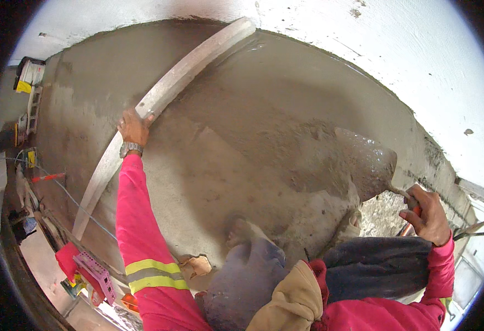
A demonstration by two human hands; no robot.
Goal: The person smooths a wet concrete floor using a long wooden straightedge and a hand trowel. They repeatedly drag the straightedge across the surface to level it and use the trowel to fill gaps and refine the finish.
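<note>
A long, pale straightedge lies across the wet grey mortar, its far end close to the white wall. My left hand, with a metal watch at the wrist, is closed over its edge near the middle. On the right, my right hand grips a trowel by its handle, part of which shows orange. The trowel's blade is coated in mortar and rests against a rough mound of mortar. Smoother mortar lies on both sides of the straightedge.
My knees and a mortar-covered foot are close below the mound. The white wall borders the far and right sides. At left, a thin cord crosses the mortar near a red tool, a pink plastic piece and a bucket.
</note>
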